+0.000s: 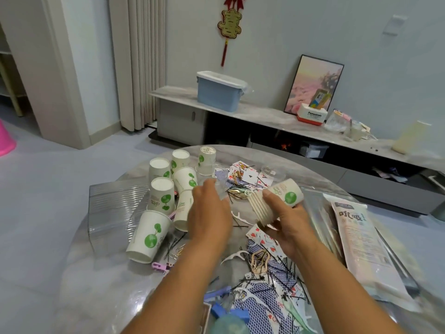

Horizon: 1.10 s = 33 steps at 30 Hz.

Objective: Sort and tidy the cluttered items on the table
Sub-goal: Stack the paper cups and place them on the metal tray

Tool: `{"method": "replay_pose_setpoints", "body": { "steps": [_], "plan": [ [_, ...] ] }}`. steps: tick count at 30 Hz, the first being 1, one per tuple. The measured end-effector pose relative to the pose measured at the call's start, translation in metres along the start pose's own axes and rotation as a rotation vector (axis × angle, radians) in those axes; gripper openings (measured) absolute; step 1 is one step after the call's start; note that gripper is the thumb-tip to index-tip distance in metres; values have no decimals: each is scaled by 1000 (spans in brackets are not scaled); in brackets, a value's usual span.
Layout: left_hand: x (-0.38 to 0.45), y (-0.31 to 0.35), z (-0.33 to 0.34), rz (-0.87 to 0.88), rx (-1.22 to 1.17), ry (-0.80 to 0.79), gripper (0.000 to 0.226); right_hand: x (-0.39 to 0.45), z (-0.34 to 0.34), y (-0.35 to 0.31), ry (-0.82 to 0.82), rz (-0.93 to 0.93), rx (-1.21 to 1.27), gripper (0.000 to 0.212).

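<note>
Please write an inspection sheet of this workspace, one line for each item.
Surface: round glossy table, crowded.
Job's things: stack of nested paper cups held on its side; loose paper cups at left, some upside down, one lying.
Clutter: playing cards, black hairpins, floss picks, foil packets at right.
Grippers: right hand grips the stack; left hand reaches toward the loose cups, blurred.
Cables: nothing seen.
Surroundings: low cabinet with blue bin, framed picture.

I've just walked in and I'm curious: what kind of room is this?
Most likely a home living room: a low TV-style cabinet along the wall, a red hanging ornament above it, a framed picture leaning there, and floor-length curtains.
</note>
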State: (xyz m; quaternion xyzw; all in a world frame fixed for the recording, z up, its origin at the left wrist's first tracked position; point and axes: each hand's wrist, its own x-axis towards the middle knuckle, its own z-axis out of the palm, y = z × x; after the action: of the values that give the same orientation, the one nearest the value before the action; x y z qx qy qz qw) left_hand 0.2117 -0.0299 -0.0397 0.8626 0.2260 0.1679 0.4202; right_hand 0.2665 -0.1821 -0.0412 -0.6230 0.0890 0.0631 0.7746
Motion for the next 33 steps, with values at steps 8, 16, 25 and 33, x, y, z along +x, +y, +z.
{"method": "replay_pose_setpoints", "body": {
  "steps": [8,16,25,33],
  "plan": [
    [15,-32,9,-131,414,-154,80,-11,-41,3,29,-102,-146,62],
    [9,-24,5,-63,407,-165,61,-4,-48,25,11,-204,-445,64],
    [-1,10,-21,-9,-473,-493,35,1,-48,31,-33,-255,-589,62],
    [4,7,-15,51,-470,-426,47,-11,-34,28,-159,-396,-873,82]
  ]
}}
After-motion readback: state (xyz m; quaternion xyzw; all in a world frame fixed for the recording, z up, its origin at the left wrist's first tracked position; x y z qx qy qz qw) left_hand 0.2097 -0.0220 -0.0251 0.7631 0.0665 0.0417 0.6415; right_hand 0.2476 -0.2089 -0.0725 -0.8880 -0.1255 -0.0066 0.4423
